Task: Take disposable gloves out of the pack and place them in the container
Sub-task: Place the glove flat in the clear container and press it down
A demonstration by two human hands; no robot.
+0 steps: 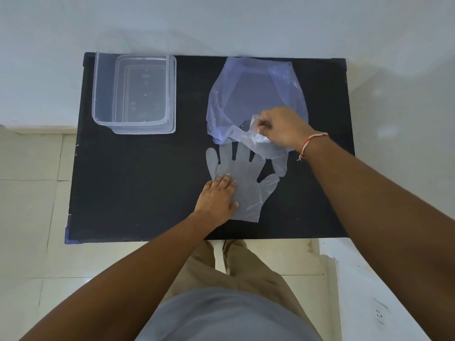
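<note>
Head view: I look down on a black worktop [138, 188] set against a pale wall, with both of my bare arms reaching in.
Pack: the bluish clear plastic pack [256, 94] lies on the far right part of the worktop, its mouth turned toward me.
Flat glove: one clear disposable glove [248, 190] lies spread on the worktop just near of the pack, fingers pointing away from me and their tips at the pack's mouth.
Left hand: my left hand [218, 196] rests palm down, fingers flat and unclenched, on the left edge of the flat glove; it presses the film and grips nothing.
Right hand: my right hand [280, 127] is pinched closed on a second glove [267, 147] at the pack's mouth; this glove hangs crumpled from my fingertips and overlaps the flat glove's fingers.
Wrist: a thread band [311, 143] circles my right wrist.
Container: the clear rectangular container [98, 94] stands at the far left of the worktop, well apart from the gloves; I see no glove in it.
</note>
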